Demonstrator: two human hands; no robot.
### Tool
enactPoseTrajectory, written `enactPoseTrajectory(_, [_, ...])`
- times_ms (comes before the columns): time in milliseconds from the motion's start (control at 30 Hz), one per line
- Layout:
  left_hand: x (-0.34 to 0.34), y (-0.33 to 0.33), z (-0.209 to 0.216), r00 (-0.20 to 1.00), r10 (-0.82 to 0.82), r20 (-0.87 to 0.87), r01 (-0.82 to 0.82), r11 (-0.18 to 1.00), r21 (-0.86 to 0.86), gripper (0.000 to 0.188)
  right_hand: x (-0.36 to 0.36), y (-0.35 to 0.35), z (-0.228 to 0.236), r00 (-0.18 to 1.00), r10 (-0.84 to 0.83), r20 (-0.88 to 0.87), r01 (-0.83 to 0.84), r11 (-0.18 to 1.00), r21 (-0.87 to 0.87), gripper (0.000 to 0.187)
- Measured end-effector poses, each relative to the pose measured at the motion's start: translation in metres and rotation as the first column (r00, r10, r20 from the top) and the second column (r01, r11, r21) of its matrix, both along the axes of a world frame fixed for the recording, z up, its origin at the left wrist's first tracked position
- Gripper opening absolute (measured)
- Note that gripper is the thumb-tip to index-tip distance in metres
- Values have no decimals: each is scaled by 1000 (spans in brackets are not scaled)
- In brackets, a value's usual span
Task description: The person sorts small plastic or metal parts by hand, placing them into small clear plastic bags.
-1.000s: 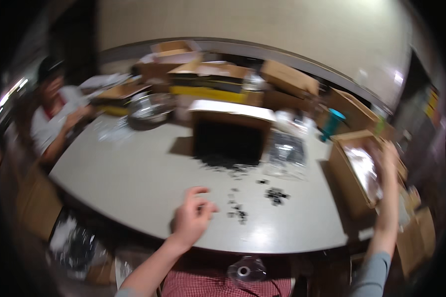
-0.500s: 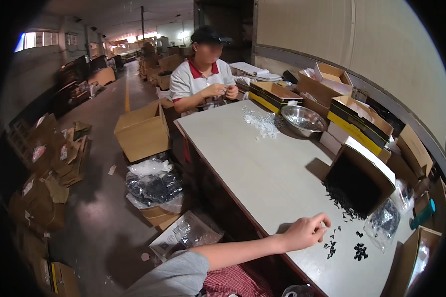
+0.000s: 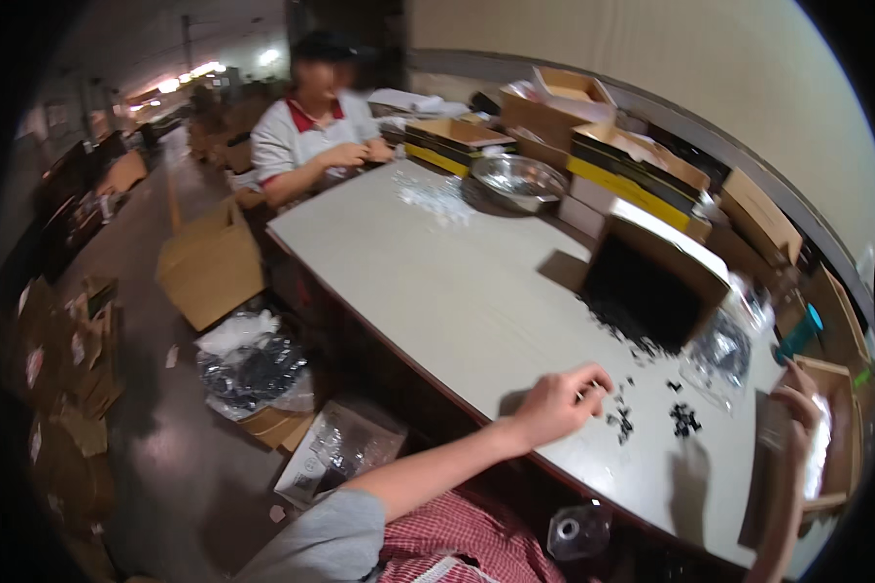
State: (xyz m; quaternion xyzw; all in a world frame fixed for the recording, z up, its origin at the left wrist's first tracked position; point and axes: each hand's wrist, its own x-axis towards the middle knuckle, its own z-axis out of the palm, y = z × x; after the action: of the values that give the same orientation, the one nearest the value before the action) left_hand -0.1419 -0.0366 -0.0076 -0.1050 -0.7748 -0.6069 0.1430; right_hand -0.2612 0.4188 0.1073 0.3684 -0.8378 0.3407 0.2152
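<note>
Small black pieces (image 3: 622, 425) lie scattered flat and loose on the table (image 3: 437, 282), toward its near edge, strewn at odd angles with gaps between some of them. Farther right, toward the table's right end, more of them bunch into a tight, overlapping black cluster (image 3: 684, 420); a stray bit lies just apart from it on the far side. Their individual shapes are too small to tell. By the table's right edge sits an open brown cardboard box (image 3: 843, 428), long and narrow, with shiny whitish plastic (image 3: 815, 457) inside.
</note>
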Motion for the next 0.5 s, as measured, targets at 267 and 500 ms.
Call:
enactPoseTrajectory(267, [17,-19,2,989,-118,89,67,895,440,35,92,-221,-28,901,303,310,-193,921,-337,55])
enactPoseTrajectory(500, [76,12,2,801,-598,33,357,522,775,62,146,-249,-59,959,249,132,-215,950,-227,55])
